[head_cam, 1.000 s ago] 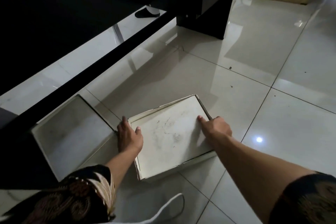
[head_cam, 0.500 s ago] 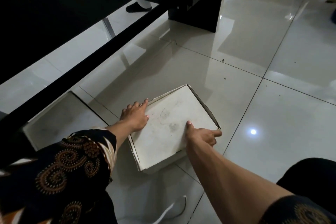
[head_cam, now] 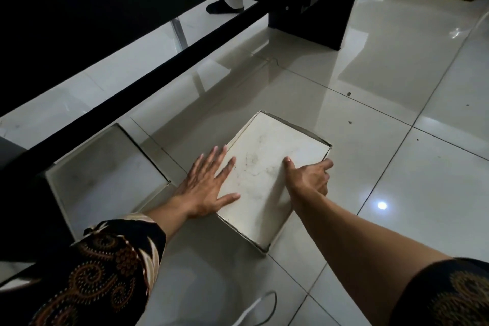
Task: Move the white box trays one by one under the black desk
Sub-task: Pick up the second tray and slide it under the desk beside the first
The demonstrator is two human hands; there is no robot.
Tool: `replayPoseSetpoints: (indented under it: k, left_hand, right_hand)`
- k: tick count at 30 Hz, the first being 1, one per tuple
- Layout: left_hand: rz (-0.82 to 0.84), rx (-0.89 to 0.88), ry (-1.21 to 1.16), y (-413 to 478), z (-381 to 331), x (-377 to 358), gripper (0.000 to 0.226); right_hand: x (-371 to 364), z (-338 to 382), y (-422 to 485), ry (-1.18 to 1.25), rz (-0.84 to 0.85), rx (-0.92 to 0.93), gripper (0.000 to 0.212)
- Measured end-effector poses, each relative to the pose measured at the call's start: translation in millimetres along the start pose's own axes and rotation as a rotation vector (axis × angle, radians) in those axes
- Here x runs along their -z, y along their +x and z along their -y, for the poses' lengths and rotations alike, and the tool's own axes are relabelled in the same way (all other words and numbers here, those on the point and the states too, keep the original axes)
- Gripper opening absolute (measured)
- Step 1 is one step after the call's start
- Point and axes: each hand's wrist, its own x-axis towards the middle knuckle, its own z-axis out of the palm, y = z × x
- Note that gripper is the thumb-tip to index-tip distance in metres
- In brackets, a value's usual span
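A shallow white box tray (head_cam: 267, 164) lies on the tiled floor in front of the black desk (head_cam: 79, 21), turned at an angle. My left hand (head_cam: 206, 188) rests flat with spread fingers across its left rim and inside surface. On the tray's right side, my right hand (head_cam: 308, 176) has its thumb inside and its fingers over the right wall. A second white box tray (head_cam: 105, 167) sits to the left, partly under the desk's black crossbar (head_cam: 148, 82).
The desk's black leg panel (head_cam: 317, 21) stands on the floor at the upper middle. A person's foot in a dark sock (head_cam: 225, 6) shows beyond the desk. A white cord (head_cam: 262, 309) loops on the floor near me. Glossy tiles stretch to the right.
The tray has turned clockwise, its far end swinging toward the desk. My left hand went from gripping the left rim to lying flat and open on it. My right hand slid down the right side.
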Motion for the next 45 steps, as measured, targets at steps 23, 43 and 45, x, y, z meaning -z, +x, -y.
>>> replayPoseSetpoints:
  k: [23, 43, 45]
  left_hand:
    - [0.114, 0.521, -0.277, 11.6, -22.0, -8.0, 0.087]
    - [0.012, 0.828, -0.265, -41.8, 40.3, 18.0, 0.115]
    - [-0.005, 0.809, -0.233, -43.2, 43.9, 16.5, 0.094]
  right_hand:
    - [-57.9, 51.3, -2.7, -0.462, 0.461, 0.796, 0.069]
    - [-132.5, 84.6, -37.5, -0.077, 0.498, 0.399, 0.114]
    - [-140.6, 83.2, -47.3, 0.005, 0.552, 0.403, 0.128]
